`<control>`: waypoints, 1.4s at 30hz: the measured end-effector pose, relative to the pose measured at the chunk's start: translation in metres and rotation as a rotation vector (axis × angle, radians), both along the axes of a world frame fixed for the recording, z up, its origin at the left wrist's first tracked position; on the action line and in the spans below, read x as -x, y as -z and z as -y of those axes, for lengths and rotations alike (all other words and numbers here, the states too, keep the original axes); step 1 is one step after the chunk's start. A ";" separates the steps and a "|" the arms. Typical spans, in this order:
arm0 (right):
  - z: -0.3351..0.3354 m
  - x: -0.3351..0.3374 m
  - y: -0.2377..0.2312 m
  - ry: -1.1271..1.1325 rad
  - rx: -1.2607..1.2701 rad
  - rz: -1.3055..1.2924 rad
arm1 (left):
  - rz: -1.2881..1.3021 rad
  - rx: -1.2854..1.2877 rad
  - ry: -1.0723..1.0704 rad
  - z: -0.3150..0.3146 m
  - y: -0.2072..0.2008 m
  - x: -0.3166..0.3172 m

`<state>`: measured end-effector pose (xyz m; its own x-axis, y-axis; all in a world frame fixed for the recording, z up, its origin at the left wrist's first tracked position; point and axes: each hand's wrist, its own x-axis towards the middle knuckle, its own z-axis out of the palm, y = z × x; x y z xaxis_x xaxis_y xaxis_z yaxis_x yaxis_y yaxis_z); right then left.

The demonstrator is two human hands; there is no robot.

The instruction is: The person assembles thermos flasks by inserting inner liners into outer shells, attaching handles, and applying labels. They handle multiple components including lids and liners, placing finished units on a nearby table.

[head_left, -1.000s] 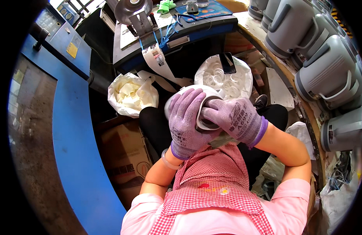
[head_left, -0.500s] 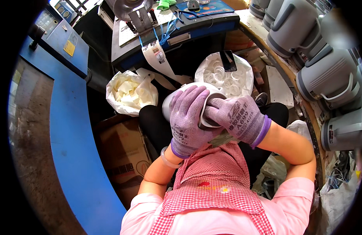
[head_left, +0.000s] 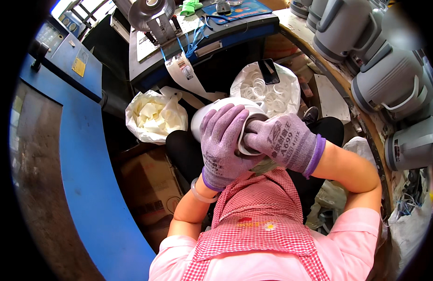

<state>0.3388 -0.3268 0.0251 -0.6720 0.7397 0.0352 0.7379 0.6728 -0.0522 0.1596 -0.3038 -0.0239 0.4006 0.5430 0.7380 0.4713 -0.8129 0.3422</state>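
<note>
A: Nearest item first?

B: Red gingham apron (head_left: 258, 206) over a pink shirt (head_left: 254, 262). A small flower shows on the apron front.

A: Hands and grip?

B: Both gloved in purple-grey. Left hand (head_left: 221, 147) is laid over a white vessel (head_left: 201, 119), its grip grasping the wall near the rim. A pale bangle (head_left: 202, 193) circles the left wrist.

A: Right hand?

B: Right hand (head_left: 286, 143) is at the vessel's mouth, fingers curled into the opening. Fingertips hidden; cannot tell whether that grip pinches anything.

A: Vessel position?

B: Over the lap, between the knees, lying tilted, mouth toward the person's right hand. Left of the legs, lower down, a cardboard box (head_left: 151, 182).

A: Just beyond?

B: Two white bags. Bag of cream-coloured pieces (head_left: 153, 136) on the left; bag of translucent rings (head_left: 293, 96) on the right, a black phone (head_left: 269, 71) lying on it.

A: Right side?

B: Grey kettles (head_left: 389, 84) crowded along a wooden-edged side table (head_left: 361, 117).

A: Farthest?

B: Dark table (head_left: 139, 70) with a label strip (head_left: 187, 72) hanging off its front. On top: metal fixture (head_left: 161, 29), blue cords (head_left: 195, 42), green cloth (head_left: 190, 7), blue mat (head_left: 249, 8).
</note>
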 end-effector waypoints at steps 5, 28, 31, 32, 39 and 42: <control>0.004 0.006 0.000 0.051 -0.018 -0.018 | 0.009 -0.003 -0.003 0.006 0.001 0.002; 0.014 -0.030 -0.001 -0.042 -0.032 -0.244 | -0.041 -0.076 0.042 0.017 0.001 -0.018; 0.014 -0.026 0.002 0.050 -0.126 -0.269 | -0.012 -0.048 0.014 0.020 -0.004 -0.020; 0.014 -0.026 0.002 0.037 -0.124 -0.275 | 0.007 -0.041 0.011 0.020 -0.005 -0.022; 0.013 -0.038 0.001 -0.103 -0.021 -0.231 | -0.049 -0.087 0.036 0.014 -0.003 -0.020; 0.018 -0.045 -0.004 -0.174 0.020 -0.311 | -0.027 -0.024 0.069 0.011 -0.004 -0.019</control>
<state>0.3842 -0.3444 0.0293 -0.7471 0.6180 0.2446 0.5595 0.7834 -0.2706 0.1787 -0.3149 -0.0196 0.4567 0.4952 0.7390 0.4224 -0.8518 0.3098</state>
